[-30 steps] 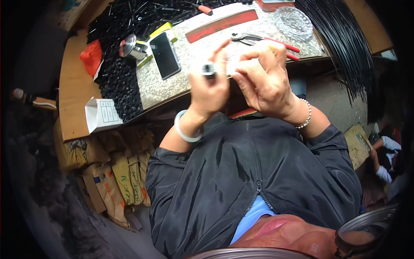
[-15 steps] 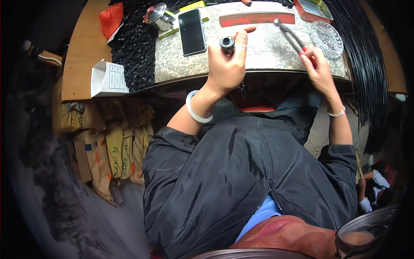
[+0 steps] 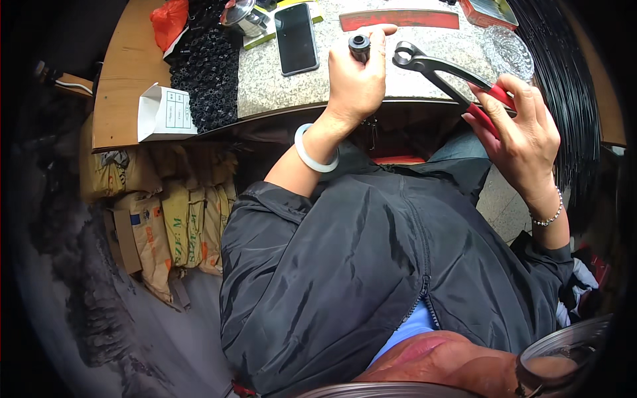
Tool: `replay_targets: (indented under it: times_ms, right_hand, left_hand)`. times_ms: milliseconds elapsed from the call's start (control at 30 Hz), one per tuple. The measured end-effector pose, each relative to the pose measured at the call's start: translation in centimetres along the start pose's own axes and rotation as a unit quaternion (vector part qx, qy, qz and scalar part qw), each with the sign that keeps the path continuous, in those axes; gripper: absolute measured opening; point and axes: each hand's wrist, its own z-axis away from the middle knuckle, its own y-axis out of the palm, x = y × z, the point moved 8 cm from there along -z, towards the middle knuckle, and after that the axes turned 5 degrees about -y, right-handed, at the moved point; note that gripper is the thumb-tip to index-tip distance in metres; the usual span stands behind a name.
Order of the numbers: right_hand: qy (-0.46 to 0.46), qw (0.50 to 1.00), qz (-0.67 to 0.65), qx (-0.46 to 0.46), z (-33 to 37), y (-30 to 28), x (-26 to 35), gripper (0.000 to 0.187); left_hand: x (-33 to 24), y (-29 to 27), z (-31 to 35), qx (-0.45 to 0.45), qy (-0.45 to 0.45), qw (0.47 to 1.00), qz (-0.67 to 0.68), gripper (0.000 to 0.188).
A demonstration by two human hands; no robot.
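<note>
My left hand is closed around a black cylindrical fitting, its round hollow end facing up above the fist. A finger of that hand points to the right. My right hand grips a pair of pincers by the red handles, which are spread apart. The dark, rounded jaws are raised over the speckled work surface, just right of the fitting and apart from it. Whatever else lies inside my left fist is hidden by the fingers.
A phone, red bar, glass dish and metal can are on the table. Small black pieces are heaped at left beside a white box. Long black strands hang over the right edge.
My right hand has lifted the pincers off the work surface and brought them nearer me, jaws now beside the left hand. My left hand has shifted slightly right and away from me.
</note>
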Motion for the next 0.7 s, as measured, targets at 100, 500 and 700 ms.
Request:
replay_targets:
  times_ms: [100,500,700]
  right_hand:
    - [-0.008,1.0,-0.01,-0.003,-0.3,0.1,0.6,0.031]
    - [0.253,0.389,-0.825,0.324,4.5,6.4,4.1,0.048]
    - [0.07,0.899,-0.429,0.05,3.4,3.3,1.1,0.051]
  left_hand:
    - [-0.1,0.1,0.1,0.003,-0.003,1.0,0.004,0.024]
    - [-2.5,0.6,2.0,0.055,0.031,0.997,0.034,0.028]
    - [-2.1,0.8,2.3,0.067,0.001,0.998,0.018,0.027]
